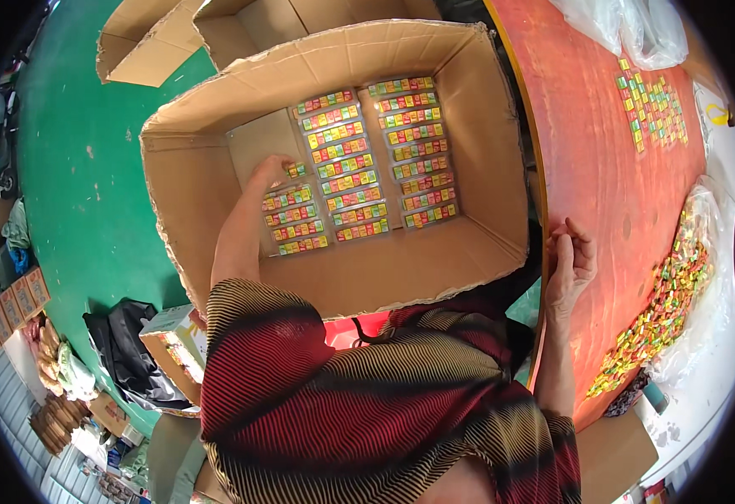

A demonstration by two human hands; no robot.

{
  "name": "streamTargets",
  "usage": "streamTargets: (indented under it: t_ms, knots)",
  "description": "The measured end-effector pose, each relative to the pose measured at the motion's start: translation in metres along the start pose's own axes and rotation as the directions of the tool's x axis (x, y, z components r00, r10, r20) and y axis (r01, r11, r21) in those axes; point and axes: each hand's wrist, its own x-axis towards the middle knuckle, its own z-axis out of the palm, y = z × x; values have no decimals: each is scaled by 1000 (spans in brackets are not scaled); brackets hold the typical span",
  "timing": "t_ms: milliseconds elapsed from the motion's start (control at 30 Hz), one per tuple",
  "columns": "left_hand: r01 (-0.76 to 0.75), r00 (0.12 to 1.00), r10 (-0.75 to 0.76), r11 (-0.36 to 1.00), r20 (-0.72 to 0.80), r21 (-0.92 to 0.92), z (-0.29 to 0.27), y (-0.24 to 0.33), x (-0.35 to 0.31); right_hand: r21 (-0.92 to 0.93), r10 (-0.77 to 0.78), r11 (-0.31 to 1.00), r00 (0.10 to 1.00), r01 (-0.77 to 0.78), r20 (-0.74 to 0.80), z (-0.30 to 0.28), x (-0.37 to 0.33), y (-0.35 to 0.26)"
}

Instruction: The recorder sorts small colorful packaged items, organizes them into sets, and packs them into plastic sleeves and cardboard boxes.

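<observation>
A large cardboard box (pixel 359 290) stands open before me, with rows of clear packs (pixel 349 181) of small red, yellow and green pieces lying flat inside. My left hand (pixel 273 170) reaches into its left part, fingers closed at the end of one such pack (pixel 297 170), just above the shorter left column. Part of that pack is hidden by the fingers. Over the near left edge of the red table, my right hand (pixel 572 262) is raised with its fingers curled in toward the thumb. Whatever it may hold is hidden.
On the red table (pixel 603 185) at right lie a group of small colourful pieces (pixel 651 109) and a large loose heap of them (pixel 657 311) beside clear plastic. More open cartons (pixel 153 42) stand beyond the box. A black bag (pixel 132 353) rests on the green floor (pixel 90 210).
</observation>
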Motion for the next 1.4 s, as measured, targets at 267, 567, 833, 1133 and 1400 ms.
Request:
streamTargets:
  t_ms: [267, 567, 833, 1133, 1400]
  knots:
    - [15, 999, -16, 999, -30, -38, 4, 3, -10, -48, -11, 999, 1000, 11, 4, 3, 0, -1]
    - [86, 995, -93, 965, 19, 249, 1, 37, -38, -139, -64, 988, 997, 69, 37, 6, -2, 2]
    - [-21, 983, 61, 975, -175, 220, 10, 47, -43, -181, -145, 971, 987, 156, 71, 3, 2, -6]
    - [21, 886, 149, 932, -439, 361, 20, -24, -38, 62, 45, 997, 991, -53, 129, 18, 4, -5]
    - [-386, 411, 381, 896, -828, 221, -55, 139, -94, -496, -407, 777, 911, 386, 71, -89, 115, -35]
